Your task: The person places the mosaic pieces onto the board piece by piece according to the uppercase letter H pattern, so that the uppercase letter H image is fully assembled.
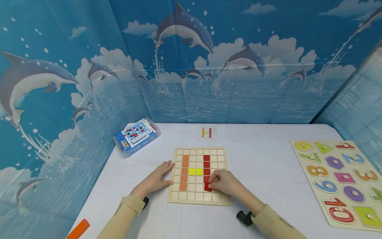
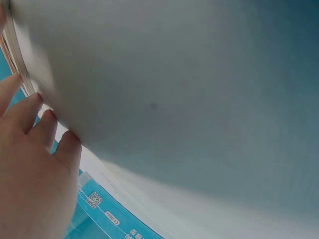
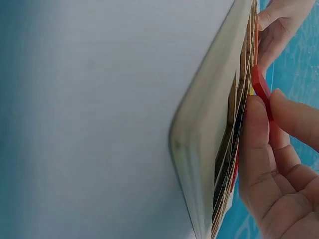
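A wooden grid board (image 1: 199, 202) lies on the white table. In it are a column of orange tiles (image 1: 184, 171), two yellow tiles (image 1: 195, 171) and a column of dark red tiles (image 1: 206, 164). My right hand (image 1: 225, 182) pinches a red tile (image 3: 262, 89) between thumb and fingers, tilted over the lower end of the red column. Along the board's left edge rests my left hand (image 1: 155, 178), its fingers stretched out and the fingertips at the rim in the left wrist view.
Behind the board lies a small pattern card (image 1: 208, 132) showing an orange, yellow and red design. A blue boxed set (image 1: 137, 136) sits at the back left. On the right is a number and shape puzzle board (image 1: 337, 179). An orange block (image 1: 78, 229) lies at the front left.
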{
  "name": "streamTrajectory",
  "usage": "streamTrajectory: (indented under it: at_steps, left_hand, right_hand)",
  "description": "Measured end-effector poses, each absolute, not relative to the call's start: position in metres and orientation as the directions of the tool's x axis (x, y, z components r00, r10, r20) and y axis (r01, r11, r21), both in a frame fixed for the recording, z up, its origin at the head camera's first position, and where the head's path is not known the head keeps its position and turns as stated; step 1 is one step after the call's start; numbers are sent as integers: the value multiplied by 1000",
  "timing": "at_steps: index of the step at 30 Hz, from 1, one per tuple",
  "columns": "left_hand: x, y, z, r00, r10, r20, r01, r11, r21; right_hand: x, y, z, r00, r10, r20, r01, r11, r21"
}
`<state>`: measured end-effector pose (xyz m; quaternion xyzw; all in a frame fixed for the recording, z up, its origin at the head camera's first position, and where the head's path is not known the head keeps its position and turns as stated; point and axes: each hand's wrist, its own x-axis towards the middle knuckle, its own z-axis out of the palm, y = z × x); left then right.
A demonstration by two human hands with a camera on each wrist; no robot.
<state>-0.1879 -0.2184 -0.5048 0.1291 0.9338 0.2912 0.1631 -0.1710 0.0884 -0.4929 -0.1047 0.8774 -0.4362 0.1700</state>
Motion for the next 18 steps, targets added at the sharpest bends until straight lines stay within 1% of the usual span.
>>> streamTrajectory:
  at_steps: [7, 18]
  left_hand:
    - [-189, -219, -504, -914, 338, -226, 147, 793, 592]
    - [-189, -218, -505, -913, 341, -225, 149, 792, 592]
  right_hand:
    - [-170, 85, -493, -923, -340, -180, -83, 633, -770]
    - [-166, 81, -491, -930, -344, -126, -135, 641, -756]
